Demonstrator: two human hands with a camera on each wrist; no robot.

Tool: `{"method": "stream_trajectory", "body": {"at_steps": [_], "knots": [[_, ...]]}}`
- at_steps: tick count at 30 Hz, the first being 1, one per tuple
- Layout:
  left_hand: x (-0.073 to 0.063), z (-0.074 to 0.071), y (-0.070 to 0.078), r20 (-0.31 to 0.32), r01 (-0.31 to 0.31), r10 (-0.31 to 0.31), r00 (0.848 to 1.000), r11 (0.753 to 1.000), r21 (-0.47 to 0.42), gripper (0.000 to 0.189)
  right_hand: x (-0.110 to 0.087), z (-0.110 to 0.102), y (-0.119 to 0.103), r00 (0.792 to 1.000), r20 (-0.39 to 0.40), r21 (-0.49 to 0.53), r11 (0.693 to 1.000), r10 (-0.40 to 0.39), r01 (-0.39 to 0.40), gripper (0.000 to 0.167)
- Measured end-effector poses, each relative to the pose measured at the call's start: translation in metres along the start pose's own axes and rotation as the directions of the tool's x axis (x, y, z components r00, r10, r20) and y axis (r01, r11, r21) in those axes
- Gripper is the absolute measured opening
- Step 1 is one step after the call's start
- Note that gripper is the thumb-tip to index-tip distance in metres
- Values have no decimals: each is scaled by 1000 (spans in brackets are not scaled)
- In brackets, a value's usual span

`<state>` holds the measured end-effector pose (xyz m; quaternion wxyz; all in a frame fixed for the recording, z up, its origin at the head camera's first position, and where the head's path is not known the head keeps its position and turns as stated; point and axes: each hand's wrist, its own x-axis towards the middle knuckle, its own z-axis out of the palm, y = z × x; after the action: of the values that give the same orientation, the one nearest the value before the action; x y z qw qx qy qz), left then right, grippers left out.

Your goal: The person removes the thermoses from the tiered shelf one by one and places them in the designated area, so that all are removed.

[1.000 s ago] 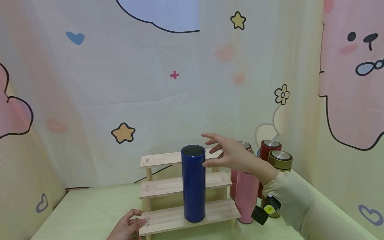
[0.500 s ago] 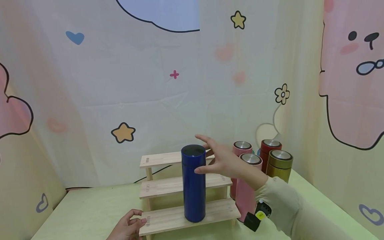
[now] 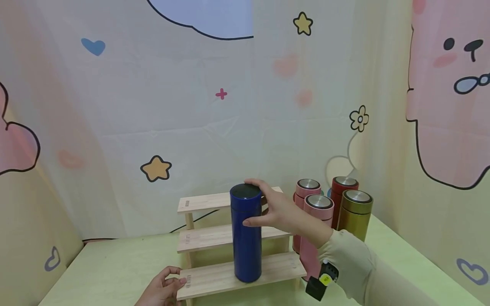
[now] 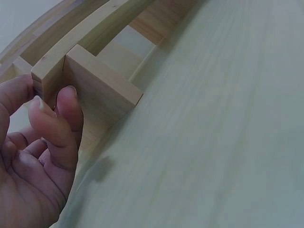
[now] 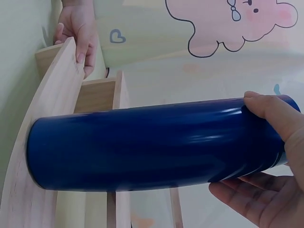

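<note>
A tall blue thermos bottle [image 3: 246, 250] with a dark, shiny lid stands upright on the lowest step of a three-tier wooden shelf rack [image 3: 281, 267]. My right hand [image 3: 281, 214] reaches in from the right and holds the upper part of the bottle, thumb on the near side and fingers behind. In the right wrist view the thumb and fingers lie round the blue bottle [image 5: 142, 147] near its lid. At the left end of the lowest step my left hand [image 3: 160, 289] pinches the plank, and in the left wrist view its fingers [image 4: 54, 123] meet the plank's corner.
Right of the rack stand a near pink bottle [image 3: 319, 208], another pink bottle [image 3: 308, 189] behind it, a red bottle [image 3: 337, 195] and an olive-gold bottle [image 3: 354, 216], with silvery lids. A patterned cloth [image 3: 191, 106] hangs behind the pale green tabletop [image 3: 111, 272].
My right hand has moved left and slightly down, from beside the blue bottle's top to holding it. The left hand stays at the plank's end, and the bottle has not moved.
</note>
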<state>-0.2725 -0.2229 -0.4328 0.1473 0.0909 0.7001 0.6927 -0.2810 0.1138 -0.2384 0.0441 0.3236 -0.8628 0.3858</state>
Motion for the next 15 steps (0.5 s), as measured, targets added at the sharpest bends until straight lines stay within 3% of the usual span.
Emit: {"method": "stream_trajectory", "body": {"at_steps": [15], "knots": [[1, -1, -1, -8, 11, -11, 1000, 1000, -1, 42, -2, -2, 1, 999, -33, 41, 999, 22, -20, 86]]}}
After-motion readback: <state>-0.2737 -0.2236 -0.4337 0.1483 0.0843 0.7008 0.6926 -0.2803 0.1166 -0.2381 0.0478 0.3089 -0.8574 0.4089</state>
